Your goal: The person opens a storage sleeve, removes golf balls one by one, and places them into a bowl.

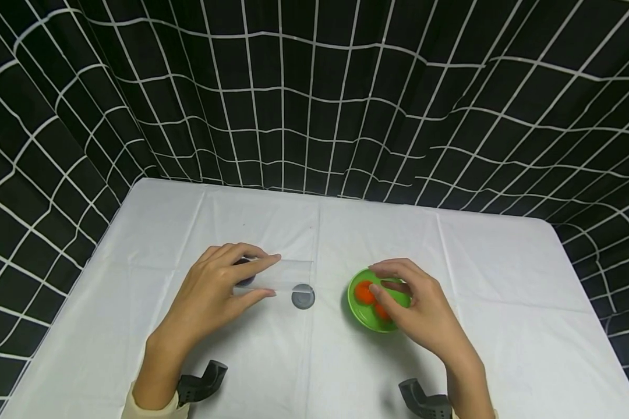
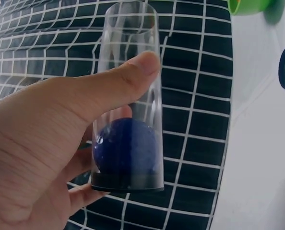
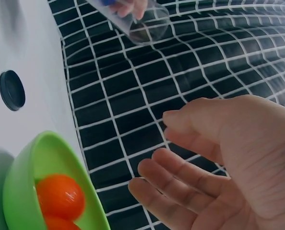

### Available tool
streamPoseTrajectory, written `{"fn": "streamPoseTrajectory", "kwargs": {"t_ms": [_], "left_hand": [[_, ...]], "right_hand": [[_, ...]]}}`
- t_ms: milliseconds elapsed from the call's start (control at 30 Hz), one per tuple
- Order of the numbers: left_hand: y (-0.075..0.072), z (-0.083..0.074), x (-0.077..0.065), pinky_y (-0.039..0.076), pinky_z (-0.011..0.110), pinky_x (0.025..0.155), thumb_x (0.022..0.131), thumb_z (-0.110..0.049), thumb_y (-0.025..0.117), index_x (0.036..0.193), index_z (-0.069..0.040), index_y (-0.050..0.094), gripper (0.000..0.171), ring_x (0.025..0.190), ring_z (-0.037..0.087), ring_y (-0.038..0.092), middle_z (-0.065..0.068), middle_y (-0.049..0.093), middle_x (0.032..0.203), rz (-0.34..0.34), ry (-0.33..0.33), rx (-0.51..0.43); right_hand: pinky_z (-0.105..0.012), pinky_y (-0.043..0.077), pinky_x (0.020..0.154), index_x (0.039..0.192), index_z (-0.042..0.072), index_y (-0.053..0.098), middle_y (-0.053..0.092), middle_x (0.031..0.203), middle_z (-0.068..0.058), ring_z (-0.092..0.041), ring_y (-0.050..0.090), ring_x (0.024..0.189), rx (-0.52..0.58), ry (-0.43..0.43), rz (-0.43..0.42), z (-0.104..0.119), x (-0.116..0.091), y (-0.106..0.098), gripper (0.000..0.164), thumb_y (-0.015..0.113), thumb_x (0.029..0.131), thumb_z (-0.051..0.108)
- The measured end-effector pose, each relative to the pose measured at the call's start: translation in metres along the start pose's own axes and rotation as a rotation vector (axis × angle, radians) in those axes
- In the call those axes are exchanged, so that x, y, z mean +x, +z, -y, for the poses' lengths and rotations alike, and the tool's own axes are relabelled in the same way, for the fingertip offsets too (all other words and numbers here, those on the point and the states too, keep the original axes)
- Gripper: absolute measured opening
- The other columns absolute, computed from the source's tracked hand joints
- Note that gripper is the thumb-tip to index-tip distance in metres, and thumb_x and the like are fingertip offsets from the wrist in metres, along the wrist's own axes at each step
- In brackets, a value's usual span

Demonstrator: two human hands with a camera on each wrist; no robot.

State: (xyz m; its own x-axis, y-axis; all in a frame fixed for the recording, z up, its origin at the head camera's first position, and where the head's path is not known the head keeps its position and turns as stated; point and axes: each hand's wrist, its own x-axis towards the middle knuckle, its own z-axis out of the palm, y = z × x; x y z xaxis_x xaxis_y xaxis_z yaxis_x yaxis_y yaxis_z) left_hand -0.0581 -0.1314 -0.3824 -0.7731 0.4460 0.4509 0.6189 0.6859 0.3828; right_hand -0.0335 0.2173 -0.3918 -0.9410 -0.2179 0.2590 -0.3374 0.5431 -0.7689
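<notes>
My left hand (image 1: pixel 221 285) grips a clear plastic tube (image 1: pixel 296 273), which lies sideways in the head view. At the tube's dark-capped end sits a dark blue ball (image 2: pixel 126 146), plain in the left wrist view. Above a green bowl (image 1: pixel 357 317) is my right hand (image 1: pixel 419 302), its fingers loosely bent and apart, with nothing between them. Two orange balls (image 1: pixel 364 292) show in the bowl, partly covered by the right thumb and fingers in the head view.
A round dark grey cap (image 1: pixel 303 298) lies on the white tablecloth (image 1: pixel 314 361), between the two hands and by the tube's uncapped end. Behind and beside the table hangs a black cloth with a white grid (image 1: pixel 293 110).
</notes>
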Motion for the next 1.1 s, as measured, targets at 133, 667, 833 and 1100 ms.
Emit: {"fn": "streamPoseTrajectory", "kwargs": {"t_ms": [133,667,833,1100], "left_hand": [[0.000,-0.002,0.000,0.051,0.041,0.101,0.086,-0.039,0.087,0.135,-0.030,0.074,0.052,0.112,0.019,0.069,-0.004,0.072,0.120,0.044,-0.028,0.005],[0.000,-0.006,-0.001,0.049,0.043,0.108,0.087,-0.040,0.086,0.137,-0.031,0.072,0.053,0.121,0.019,0.067,-0.004,0.074,0.123,0.112,-0.065,0.004],[0.000,-0.006,0.000,0.048,0.044,0.109,0.085,-0.037,0.088,0.136,-0.032,0.074,0.054,0.122,0.021,0.066,-0.004,0.073,0.122,0.086,-0.025,0.018],[0.000,-0.007,0.002,0.047,0.044,0.110,0.083,-0.034,0.090,0.135,-0.032,0.074,0.055,0.121,0.019,0.065,-0.004,0.073,0.122,0.061,0.005,0.033]], "right_hand": [[-0.017,0.060,0.093,0.126,0.013,0.072,0.073,0.116,-0.005,-0.006,0.071,0.104,0.023,0.002,0.004,0.001,0.001,0.004,0.031,0.076,0.097,0.006],[-0.023,0.062,0.094,0.128,0.012,0.071,0.071,0.125,-0.004,-0.013,0.074,0.108,0.233,0.007,0.014,0.004,0.005,0.028,0.034,0.075,0.096,0.002],[-0.026,0.063,0.095,0.127,0.006,0.070,0.070,0.124,-0.006,-0.012,0.073,0.107,0.356,-0.020,0.033,0.006,0.007,0.041,0.033,0.073,0.096,-0.004],[-0.023,0.061,0.096,0.129,-0.004,0.067,0.069,0.127,0.008,-0.012,0.071,0.115,0.472,0.022,0.051,0.009,0.011,0.060,0.034,0.071,0.095,-0.006]]}}
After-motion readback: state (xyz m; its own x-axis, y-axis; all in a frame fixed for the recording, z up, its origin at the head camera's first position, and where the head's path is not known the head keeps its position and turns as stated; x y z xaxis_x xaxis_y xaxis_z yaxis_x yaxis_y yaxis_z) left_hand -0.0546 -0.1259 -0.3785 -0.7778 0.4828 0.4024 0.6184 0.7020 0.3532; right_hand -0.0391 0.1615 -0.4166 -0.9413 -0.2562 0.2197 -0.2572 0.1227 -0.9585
